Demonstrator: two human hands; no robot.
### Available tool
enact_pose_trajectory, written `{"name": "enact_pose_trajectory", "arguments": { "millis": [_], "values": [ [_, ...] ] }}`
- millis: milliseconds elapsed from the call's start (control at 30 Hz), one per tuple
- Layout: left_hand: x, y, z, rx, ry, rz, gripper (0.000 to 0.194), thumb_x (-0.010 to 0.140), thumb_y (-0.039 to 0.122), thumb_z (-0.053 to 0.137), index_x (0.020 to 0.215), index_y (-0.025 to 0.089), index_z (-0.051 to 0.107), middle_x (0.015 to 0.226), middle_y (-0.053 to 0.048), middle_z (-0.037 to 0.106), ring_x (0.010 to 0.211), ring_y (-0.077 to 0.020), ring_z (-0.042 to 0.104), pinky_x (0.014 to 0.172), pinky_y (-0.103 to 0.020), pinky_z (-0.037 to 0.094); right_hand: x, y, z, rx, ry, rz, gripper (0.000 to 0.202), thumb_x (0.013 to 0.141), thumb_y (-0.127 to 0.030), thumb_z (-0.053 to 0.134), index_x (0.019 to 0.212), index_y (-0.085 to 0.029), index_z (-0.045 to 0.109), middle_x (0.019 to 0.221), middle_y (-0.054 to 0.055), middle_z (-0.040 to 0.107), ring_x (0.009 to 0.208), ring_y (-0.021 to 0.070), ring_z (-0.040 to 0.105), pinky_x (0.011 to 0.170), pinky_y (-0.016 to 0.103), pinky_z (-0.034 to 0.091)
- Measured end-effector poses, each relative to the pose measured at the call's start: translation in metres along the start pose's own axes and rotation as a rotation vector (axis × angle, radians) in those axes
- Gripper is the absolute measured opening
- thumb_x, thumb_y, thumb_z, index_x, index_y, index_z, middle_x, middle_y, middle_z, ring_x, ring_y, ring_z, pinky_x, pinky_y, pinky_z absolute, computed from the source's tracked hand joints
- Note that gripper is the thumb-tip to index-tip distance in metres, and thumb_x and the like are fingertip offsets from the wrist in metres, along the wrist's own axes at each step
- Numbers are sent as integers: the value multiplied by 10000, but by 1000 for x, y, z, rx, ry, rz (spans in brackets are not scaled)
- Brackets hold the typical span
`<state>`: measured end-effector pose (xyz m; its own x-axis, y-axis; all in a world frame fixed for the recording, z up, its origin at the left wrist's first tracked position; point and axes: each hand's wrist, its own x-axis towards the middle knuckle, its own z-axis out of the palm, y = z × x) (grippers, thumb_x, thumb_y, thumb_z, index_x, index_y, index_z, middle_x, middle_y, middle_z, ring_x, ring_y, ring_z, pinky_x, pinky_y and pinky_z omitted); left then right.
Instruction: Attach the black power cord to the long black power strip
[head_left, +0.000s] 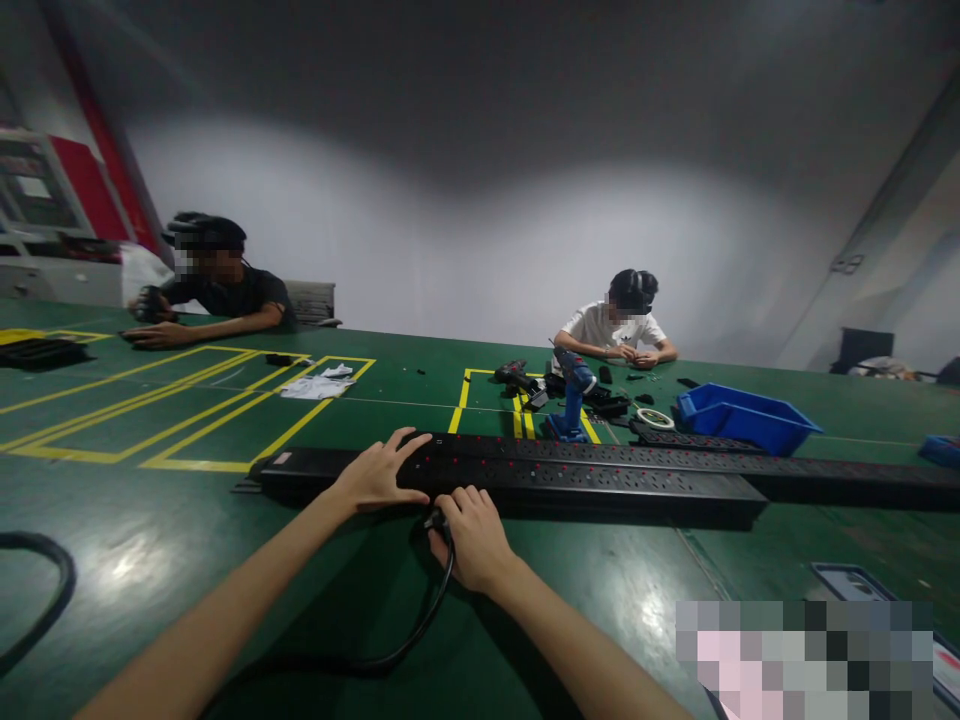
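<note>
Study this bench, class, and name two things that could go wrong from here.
The black cable trails in a loose curve from the right hand, so a sweeping arm might catch it and tug its end free. The blue drill stands upright close behind the long black strips; if they were shoved back, it could topple.

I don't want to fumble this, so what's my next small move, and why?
Perhaps steady the nearer black strip with your left hand, spread over it, since your right hand holds the cable end close to the strip's near side.
</note>
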<state>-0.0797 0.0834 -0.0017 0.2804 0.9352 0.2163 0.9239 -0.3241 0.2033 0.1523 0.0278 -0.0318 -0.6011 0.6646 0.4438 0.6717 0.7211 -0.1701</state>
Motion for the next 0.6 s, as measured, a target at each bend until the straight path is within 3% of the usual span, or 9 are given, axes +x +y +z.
{"name": "enact_pose_trajectory", "arguments": {
  "millis": [600],
  "values": [
    [5, -11, 2, 0, 43, 109, 946, 596, 680, 688, 1417, 307, 400, 1406, -87, 440, 1002, -290, 632, 915, -395, 459, 0, 1, 1, 32, -7, 6, 274, 848, -308, 569, 1092, -187, 540, 1019, 79, 532, 929, 223, 449, 832, 354, 338]
  ]
}}
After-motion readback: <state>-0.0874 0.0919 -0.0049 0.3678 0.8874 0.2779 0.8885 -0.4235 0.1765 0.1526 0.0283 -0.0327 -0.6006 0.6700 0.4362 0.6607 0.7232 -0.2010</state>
